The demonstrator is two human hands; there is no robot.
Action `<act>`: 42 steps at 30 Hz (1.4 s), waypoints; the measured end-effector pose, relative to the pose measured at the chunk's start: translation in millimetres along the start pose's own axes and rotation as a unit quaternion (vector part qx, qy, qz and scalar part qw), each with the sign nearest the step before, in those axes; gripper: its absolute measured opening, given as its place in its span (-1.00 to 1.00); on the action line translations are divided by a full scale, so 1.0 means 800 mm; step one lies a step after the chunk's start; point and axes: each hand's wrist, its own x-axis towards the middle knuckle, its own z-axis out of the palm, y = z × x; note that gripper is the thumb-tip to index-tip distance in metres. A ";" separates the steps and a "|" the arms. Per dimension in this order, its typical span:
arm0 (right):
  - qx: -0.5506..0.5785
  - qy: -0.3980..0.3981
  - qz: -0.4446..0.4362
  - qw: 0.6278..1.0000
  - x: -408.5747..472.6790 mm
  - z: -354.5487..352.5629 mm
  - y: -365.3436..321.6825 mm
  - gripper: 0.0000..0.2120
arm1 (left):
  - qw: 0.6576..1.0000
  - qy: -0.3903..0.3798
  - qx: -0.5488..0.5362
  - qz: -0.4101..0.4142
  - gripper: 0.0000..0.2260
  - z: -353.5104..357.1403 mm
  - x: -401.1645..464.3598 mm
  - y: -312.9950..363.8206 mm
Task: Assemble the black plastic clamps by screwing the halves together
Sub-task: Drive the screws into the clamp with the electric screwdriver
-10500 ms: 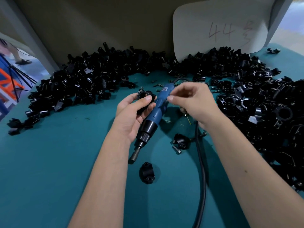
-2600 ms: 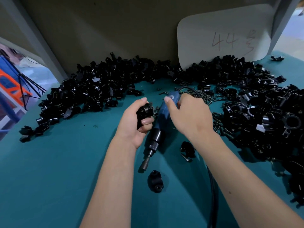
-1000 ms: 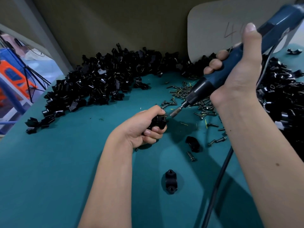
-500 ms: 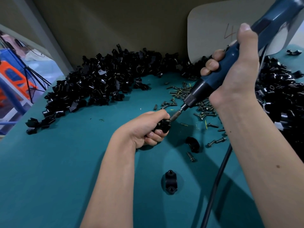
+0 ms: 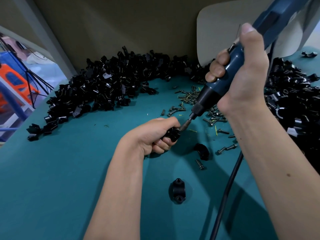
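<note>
From the head view, a black clamp (image 5: 172, 134) is gripped against a teal table (image 5: 52, 179) by the left hand (image 5: 152, 135), fingers curled tightly round it. A blue electric screwdriver (image 5: 223, 80) is held tilted in the right hand (image 5: 242, 73), fingers wrapped round its body and thumb laid along it; its bit (image 5: 186, 124) is set on the clamp's right end. Just right of the clamp, a loose clamp half (image 5: 201, 150) and a screw (image 5: 200, 164) are seen. Nearer the viewer than the clamp, an assembled clamp (image 5: 177, 190) is lying. Beyond the clamp, scattered screws (image 5: 187, 97) and heaped black parts (image 5: 110, 84) are spread.
</note>
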 end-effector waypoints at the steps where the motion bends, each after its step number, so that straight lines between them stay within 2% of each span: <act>1: -0.004 -0.005 -0.003 1.000 -0.001 0.000 0.000 -0.77 | 1.000 0.003 0.006 -0.002 -0.74 0.001 0.001 0.000; 8: 0.003 -0.002 -0.009 1.000 -0.004 0.003 0.001 -0.76 | 0.999 -0.013 -0.050 0.012 -0.68 -0.002 -0.005 -0.002; 28: -0.004 -0.020 -0.025 0.999 -0.011 0.011 0.006 -0.79 | 0.999 -0.012 -0.041 0.033 -0.72 -0.005 -0.003 -0.007; 42: 0.019 0.003 -0.005 1.000 -0.007 -0.004 0.015 -0.67 | 0.999 0.008 -0.045 0.018 -0.74 -0.002 0.003 -0.007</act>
